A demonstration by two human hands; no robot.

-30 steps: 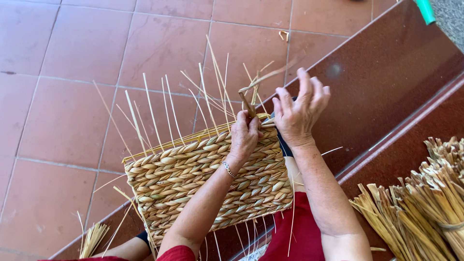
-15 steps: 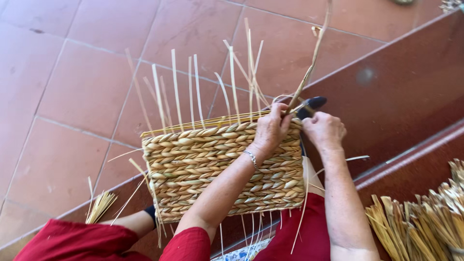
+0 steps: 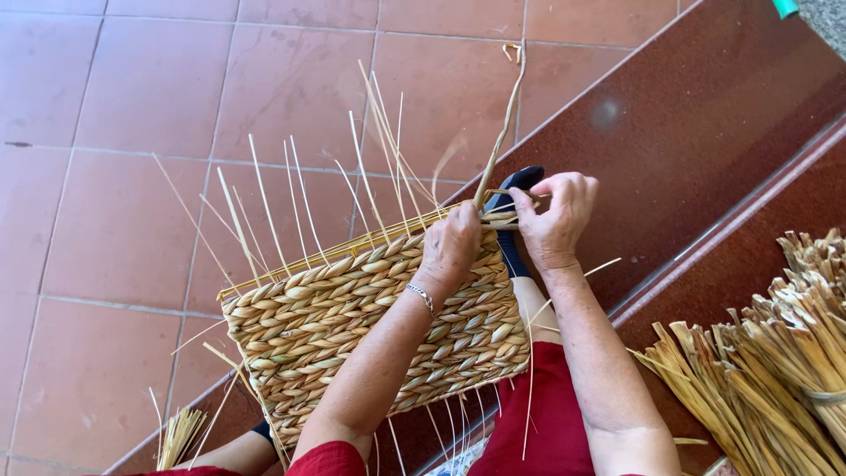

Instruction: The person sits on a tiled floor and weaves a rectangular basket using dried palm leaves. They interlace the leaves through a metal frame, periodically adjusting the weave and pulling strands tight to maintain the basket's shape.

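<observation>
Left hand [image 3: 451, 245] closed on the top edge of the woven panel [image 3: 370, 326], pressing it | right hand [image 3: 555, 220] just beside at 3 o'clock, fingers pinched on a long straw [image 3: 500, 132] rising toward 12 | panel lies on the lap, centre of view, loose stakes [image 3: 300, 198] standing from its rim | straw bundle [image 3: 767, 353] at 4 o'clock, well apart

From my feed the scene is bright, lit by soft, even daylight with no hard shadows. A pale patch of glare [image 3: 606, 113] sits on the polished dark red step [image 3: 705, 132]. The terracotta floor tiles [image 3: 123, 220] look matte and evenly lit. Focus is sharp across most of the frame; one upright straw stalk [image 3: 449, 159] is smeared by motion blur. I see little bending at the edges.
</observation>
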